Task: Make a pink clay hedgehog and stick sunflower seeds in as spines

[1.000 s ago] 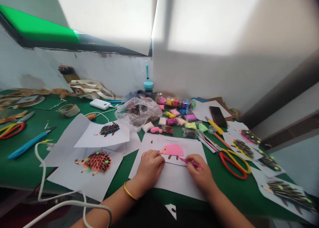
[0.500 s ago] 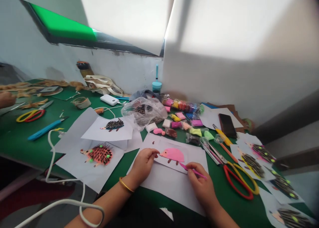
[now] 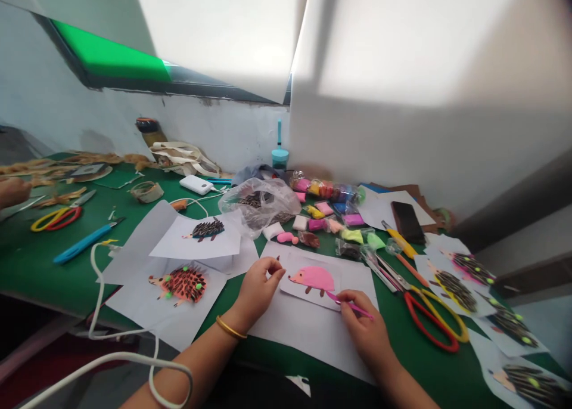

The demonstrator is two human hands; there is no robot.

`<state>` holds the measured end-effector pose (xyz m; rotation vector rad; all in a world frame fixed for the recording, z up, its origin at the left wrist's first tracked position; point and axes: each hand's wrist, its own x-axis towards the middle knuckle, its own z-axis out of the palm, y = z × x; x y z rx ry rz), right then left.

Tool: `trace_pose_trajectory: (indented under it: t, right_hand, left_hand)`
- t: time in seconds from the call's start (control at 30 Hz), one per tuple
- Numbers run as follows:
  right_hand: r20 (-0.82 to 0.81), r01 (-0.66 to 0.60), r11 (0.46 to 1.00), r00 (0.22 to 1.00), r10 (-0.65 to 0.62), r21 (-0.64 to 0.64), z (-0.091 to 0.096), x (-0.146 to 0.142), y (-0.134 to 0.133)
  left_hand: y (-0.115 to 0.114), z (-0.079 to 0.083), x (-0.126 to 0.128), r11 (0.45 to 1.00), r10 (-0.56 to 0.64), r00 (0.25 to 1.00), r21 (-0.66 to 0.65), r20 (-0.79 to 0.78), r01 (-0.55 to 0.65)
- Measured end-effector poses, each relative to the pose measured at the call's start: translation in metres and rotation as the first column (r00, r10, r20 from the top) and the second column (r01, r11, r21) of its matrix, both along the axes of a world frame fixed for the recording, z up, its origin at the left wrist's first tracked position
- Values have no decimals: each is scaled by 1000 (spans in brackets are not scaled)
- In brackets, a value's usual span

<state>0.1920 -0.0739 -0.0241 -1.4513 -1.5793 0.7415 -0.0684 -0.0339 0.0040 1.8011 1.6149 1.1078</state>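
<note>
A pink clay hedgehog (image 3: 315, 277) lies on a small white sheet (image 3: 308, 293) near the table's front edge. My right hand (image 3: 363, 324) is closed round a thin pink tool (image 3: 351, 304), whose tip touches the hedgehog's rear lower edge. My left hand (image 3: 259, 287) rests at the sheet's left side. Its fingers are pinched together just left of the hedgehog's snout. Whether they hold anything is too small to see. A gold bangle (image 3: 231, 328) circles my left wrist.
Finished spiky hedgehogs lie on paper at the left (image 3: 183, 282) and right (image 3: 453, 287). Red-and-yellow scissors (image 3: 431, 316), clay packets (image 3: 330, 206), a plastic bag (image 3: 259, 201), a phone (image 3: 406, 220) and a white cable (image 3: 116, 355) crowd the green table (image 3: 27, 260). Another person's hand (image 3: 11, 189) shows far left.
My left hand has gone from lying over the sheet's edge to a pinch near the hedgehog's snout. The view has swung left. My right hand keeps the tool at the hedgehog's rear.
</note>
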Motion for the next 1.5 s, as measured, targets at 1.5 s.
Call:
trace_pose_trajectory:
  t: [1.5]
  right_hand:
    - [732,-16,978,665,-145,209,32,21,127]
  left_hand:
    - [16,5,20,950,-303,939,130,159,285]
